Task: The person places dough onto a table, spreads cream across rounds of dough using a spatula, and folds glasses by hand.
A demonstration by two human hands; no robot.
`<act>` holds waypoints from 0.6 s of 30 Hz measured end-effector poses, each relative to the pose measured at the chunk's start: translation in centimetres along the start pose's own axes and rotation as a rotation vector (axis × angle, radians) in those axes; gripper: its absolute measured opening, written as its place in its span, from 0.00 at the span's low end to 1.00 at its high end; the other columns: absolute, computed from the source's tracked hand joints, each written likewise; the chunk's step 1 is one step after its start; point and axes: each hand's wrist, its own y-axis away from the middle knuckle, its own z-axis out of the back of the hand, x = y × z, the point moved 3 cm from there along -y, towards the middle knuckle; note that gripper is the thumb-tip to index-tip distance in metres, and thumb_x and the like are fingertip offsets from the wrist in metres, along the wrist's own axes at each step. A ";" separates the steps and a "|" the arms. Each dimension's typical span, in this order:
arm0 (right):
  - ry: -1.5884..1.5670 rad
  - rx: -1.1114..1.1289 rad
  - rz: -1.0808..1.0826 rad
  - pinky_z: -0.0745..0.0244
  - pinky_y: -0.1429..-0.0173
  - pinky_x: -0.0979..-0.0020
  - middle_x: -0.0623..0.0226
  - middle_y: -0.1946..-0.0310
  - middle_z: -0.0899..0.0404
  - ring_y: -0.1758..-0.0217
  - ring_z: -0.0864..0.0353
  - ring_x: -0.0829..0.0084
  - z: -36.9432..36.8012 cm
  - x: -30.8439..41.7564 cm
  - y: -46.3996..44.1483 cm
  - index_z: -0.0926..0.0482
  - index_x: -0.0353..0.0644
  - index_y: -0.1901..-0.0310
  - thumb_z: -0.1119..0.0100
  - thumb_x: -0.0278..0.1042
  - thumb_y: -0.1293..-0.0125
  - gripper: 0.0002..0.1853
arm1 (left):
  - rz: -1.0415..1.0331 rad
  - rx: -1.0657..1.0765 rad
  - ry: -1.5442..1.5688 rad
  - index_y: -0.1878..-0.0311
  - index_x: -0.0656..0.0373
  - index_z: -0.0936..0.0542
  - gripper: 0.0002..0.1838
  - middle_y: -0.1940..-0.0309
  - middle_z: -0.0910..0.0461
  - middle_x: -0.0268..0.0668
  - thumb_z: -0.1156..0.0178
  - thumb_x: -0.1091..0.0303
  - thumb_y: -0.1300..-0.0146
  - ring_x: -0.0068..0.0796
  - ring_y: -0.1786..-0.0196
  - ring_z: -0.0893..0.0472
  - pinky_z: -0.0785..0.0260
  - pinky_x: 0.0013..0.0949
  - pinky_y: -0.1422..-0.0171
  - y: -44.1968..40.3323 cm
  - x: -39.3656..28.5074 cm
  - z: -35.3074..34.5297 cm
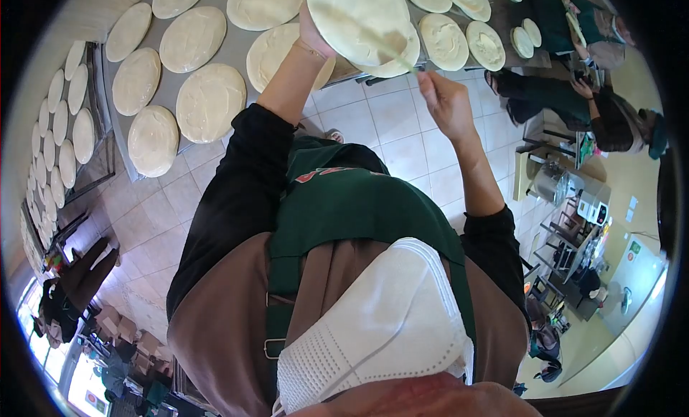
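Note:
My left hand (313, 38) is at the table edge, gripping the left rim of a pale round dough disc (352, 19). A second disc (405, 54) shows partly beneath it. My right hand (446, 101) is closed on the handle of a long, thin spreading knife (387, 44), whose blade lies across the top disc and is blurred. Most of the fingers of my left hand are hidden under the disc. Nearby on the table are more discs, one (212, 101) with a glossy smear on its surface.
The grey table (188, 65) carries several discs. A rack or second table with many more discs (61, 123) stands at the far left. Co-workers (596, 108) are at the right and another person (68, 295) at the lower left. A mixer (556, 184) stands at the right.

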 end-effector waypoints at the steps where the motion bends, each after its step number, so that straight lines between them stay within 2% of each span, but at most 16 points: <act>1: -0.048 -0.004 -0.148 0.31 0.73 0.59 0.52 0.80 0.25 0.76 0.24 0.51 0.0 -0.5 0.0 0.23 0.39 0.68 0.46 0.43 0.31 0.15 | 0.118 0.203 0.236 0.36 0.56 0.31 0.32 0.36 0.31 0.43 0.56 0.43 0.34 0.49 0.34 0.33 0.41 0.55 0.30 0.4 0.1 -1.2; 2: -0.048 -0.006 -0.150 0.31 0.73 0.59 0.52 0.80 0.25 0.76 0.24 0.51 -0.2 -0.5 -0.1 0.23 0.39 0.68 0.46 0.43 0.31 0.15 | 0.120 0.203 0.236 0.36 0.56 0.31 0.32 0.36 0.31 0.43 0.56 0.43 0.34 0.49 0.34 0.33 0.41 0.55 0.30 0.7 0.4 -3.0; 4: 0.039 -0.055 -0.127 0.32 0.73 0.59 0.52 0.80 0.26 0.77 0.25 0.50 -1.1 -0.3 -0.1 0.23 0.38 0.68 0.47 0.43 0.30 0.16 | -0.017 0.119 -0.087 0.34 0.55 0.33 0.36 0.37 0.29 0.42 0.56 0.38 0.36 0.48 0.36 0.30 0.38 0.55 0.31 0.8 1.3 -6.5; 5: 0.038 -0.056 -0.127 0.32 0.73 0.59 0.52 0.80 0.26 0.77 0.25 0.50 -1.7 -0.1 0.2 0.23 0.38 0.68 0.47 0.43 0.30 0.16 | -0.016 0.119 -0.088 0.34 0.55 0.33 0.36 0.37 0.29 0.42 0.56 0.38 0.36 0.48 0.36 0.30 0.38 0.55 0.31 0.6 1.4 -6.5; 7: -0.062 -0.054 -0.089 0.33 0.74 0.59 0.53 0.81 0.26 0.78 0.26 0.50 -2.6 0.7 1.1 0.24 0.38 0.69 0.47 0.42 0.30 0.16 | -0.143 0.170 -0.105 0.34 0.56 0.34 0.37 0.38 0.29 0.43 0.55 0.37 0.36 0.47 0.37 0.28 0.35 0.54 0.33 0.1 1.0 -6.4; 10: -0.015 0.006 -0.051 0.33 0.75 0.59 0.53 0.82 0.28 0.78 0.27 0.51 -2.1 1.2 1.7 0.24 0.38 0.69 0.48 0.42 0.30 0.16 | -0.110 0.184 0.014 0.34 0.56 0.34 0.36 0.38 0.28 0.43 0.55 0.38 0.36 0.46 0.37 0.28 0.35 0.53 0.33 0.1 0.2 -5.4; 14: -0.009 -0.031 0.004 0.34 0.75 0.60 0.52 0.83 0.29 0.79 0.27 0.51 -1.7 1.0 2.0 0.25 0.38 0.70 0.48 0.42 0.30 0.16 | -0.161 0.182 -0.059 0.34 0.55 0.35 0.37 0.39 0.28 0.42 0.54 0.37 0.36 0.45 0.37 0.28 0.35 0.53 0.33 0.5 -0.4 -6.2; 16: -0.099 -0.107 -0.217 0.34 0.75 0.59 0.52 0.83 0.29 0.80 0.28 0.50 -1.6 0.0 1.8 0.25 0.38 0.71 0.47 0.41 0.30 0.16 | -0.194 0.107 -0.072 0.34 0.54 0.34 0.37 0.39 0.28 0.41 0.54 0.35 0.37 0.45 0.37 0.28 0.35 0.53 0.32 0.1 -0.8 -6.1; 18: -0.072 -0.132 -0.248 0.34 0.75 0.59 0.51 0.83 0.29 0.80 0.29 0.49 -2.5 -0.4 2.0 0.26 0.37 0.71 0.47 0.41 0.30 0.16 | -0.222 0.105 -0.051 0.34 0.54 0.34 0.37 0.39 0.28 0.41 0.54 0.35 0.36 0.45 0.37 0.29 0.36 0.53 0.32 -0.3 -0.8 -5.6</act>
